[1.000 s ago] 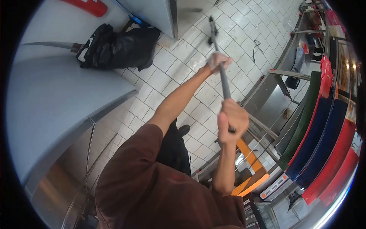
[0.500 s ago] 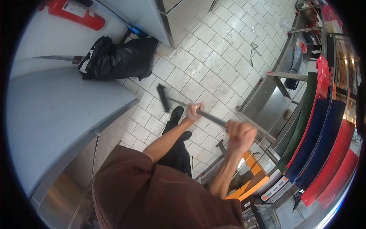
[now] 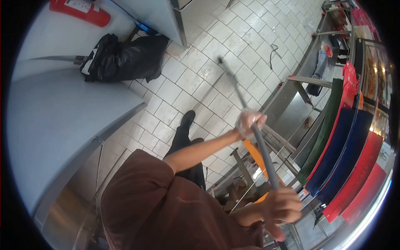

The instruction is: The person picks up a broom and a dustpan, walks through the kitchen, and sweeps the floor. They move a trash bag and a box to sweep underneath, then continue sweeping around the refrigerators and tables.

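Nearest, at five o'clock, the right hand is wrapped around the top of a long grey handle. Farther up, the gloved left hand clasps its middle. The blurred far end sits at twelve o'clock over the tiled floor. It looks light and stiff, probably best gripped with hands well apart.

The broom handle has swung forward again, its head blurred.
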`<state>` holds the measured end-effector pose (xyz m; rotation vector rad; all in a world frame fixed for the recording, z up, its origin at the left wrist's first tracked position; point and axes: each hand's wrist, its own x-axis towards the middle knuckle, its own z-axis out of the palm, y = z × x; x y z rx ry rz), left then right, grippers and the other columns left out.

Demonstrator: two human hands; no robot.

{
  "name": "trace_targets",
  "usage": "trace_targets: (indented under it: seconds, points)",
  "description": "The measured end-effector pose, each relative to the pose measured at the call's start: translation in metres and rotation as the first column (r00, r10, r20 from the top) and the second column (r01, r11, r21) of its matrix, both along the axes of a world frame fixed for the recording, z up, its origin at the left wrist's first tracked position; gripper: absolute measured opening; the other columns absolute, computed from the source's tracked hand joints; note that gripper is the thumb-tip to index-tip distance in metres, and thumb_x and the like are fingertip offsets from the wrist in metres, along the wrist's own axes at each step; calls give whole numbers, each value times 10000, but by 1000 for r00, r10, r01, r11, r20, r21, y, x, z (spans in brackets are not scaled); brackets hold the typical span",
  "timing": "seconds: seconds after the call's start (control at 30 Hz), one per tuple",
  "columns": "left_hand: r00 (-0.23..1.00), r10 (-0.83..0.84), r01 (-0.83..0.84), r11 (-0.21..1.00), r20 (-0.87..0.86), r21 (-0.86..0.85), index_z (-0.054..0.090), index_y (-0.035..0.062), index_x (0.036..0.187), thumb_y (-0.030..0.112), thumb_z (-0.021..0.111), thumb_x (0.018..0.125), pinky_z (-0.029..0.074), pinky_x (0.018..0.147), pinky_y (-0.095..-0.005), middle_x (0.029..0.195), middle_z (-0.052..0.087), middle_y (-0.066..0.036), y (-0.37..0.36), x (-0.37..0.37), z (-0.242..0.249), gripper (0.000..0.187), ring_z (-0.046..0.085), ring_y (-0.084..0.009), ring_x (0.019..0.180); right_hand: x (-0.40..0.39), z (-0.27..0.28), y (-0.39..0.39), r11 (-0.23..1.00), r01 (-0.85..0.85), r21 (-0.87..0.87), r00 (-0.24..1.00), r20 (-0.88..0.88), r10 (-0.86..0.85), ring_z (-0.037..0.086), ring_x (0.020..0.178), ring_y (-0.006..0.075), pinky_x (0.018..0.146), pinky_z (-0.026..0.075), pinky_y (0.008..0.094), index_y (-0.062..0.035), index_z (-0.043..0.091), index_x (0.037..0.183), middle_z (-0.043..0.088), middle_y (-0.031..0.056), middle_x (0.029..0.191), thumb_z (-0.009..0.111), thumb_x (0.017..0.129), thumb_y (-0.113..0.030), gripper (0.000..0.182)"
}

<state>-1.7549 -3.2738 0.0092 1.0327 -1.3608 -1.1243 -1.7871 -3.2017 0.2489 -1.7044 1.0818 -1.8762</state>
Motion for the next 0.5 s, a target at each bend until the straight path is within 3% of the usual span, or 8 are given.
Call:
trace_targets:
  seconds: [0.03, 0.1, 0.17, 0.23, 0.33, 0.4, 0.43, 0.5]
  points:
    - [998, 59, -59, 998, 34, 4, 346, 66, 478, 221, 522, 887, 292, 445, -401, 432, 341, -121, 16, 0, 15, 471, 344, -277, 391, -20, 13, 6, 990, -126, 66, 981, 157, 115, 360, 333, 82, 373, 417, 241, -94, 379, 499, 367, -25, 429, 621, 800, -490, 553]
    - [994, 82, -86, 995, 72, 56, 365, 62, 481, 239, 520, 892, 290, 438, -397, 431, 349, -127, 53, -6, 10, 473, 349, -273, 384, -41, 18, -1, 953, -242, 185, 913, 375, 159, 333, 317, 92, 326, 330, 241, -99, 380, 519, 361, -22, 428, 656, 779, -474, 533]
    - [989, 100, -112, 989, 112, 101, 384, 59, 483, 256, 518, 897, 289, 431, -392, 431, 356, -133, 80, -13, -14, 478, 355, -270, 377, -62, -4, -15, 901, -256, 351, 865, 500, 51, 305, 320, 93, 320, 244, 257, -104, 367, 522, 351, -20, 429, 645, 798, -448, 521]
    - [984, 70, -122, 934, 163, 335, 411, 48, 502, 246, 530, 896, 284, 391, -374, 442, 378, -142, 102, -19, -51, 456, 364, -253, 356, -67, -43, -29, 846, -214, 488, 866, 495, -66, 266, 325, 100, 331, 179, 280, -105, 337, 512, 325, -24, 428, 631, 814, -426, 530]
    - [922, 130, -232, 940, 366, 251, 443, 36, 512, 281, 497, 915, 294, 394, -360, 455, 401, -148, 94, -52, -138, 474, 373, -239, 357, -68, -92, -42, 870, -247, 427, 920, 384, 73, 260, 333, 113, 349, 182, 275, -107, 271, 485, 281, -35, 421, 622, 829, -409, 577]
    - [997, -77, 66, 928, 16, 367, 467, 35, 510, 309, 462, 929, 301, 407, -364, 479, 434, -157, 46, -57, -157, 501, 386, -205, 374, -55, -105, -43, 930, -182, 320, 966, 234, 109, 236, 322, 108, 346, 204, 256, -101, 232, 488, 230, -29, 396, 539, 871, -449, 602]
    - [980, -198, 186, 953, 27, 241, 494, 34, 535, 327, 439, 935, 330, 428, -357, 500, 466, -164, 25, -68, -166, 498, 417, -186, 407, -61, -107, -38, 959, -122, 257, 973, 221, 65, 242, 322, 111, 346, 214, 255, -97, 232, 486, 236, -27, 399, 515, 877, -478, 615]
    - [931, -361, 345, 919, 58, 192, 517, 33, 581, 342, 404, 941, 382, 451, -346, 512, 485, -171, -12, -93, -164, 487, 461, -217, 428, -64, -115, -25, 989, -27, 148, 990, 142, 5, 255, 322, 120, 351, 241, 256, -88, 231, 484, 251, -20, 401, 466, 887, -526, 640]
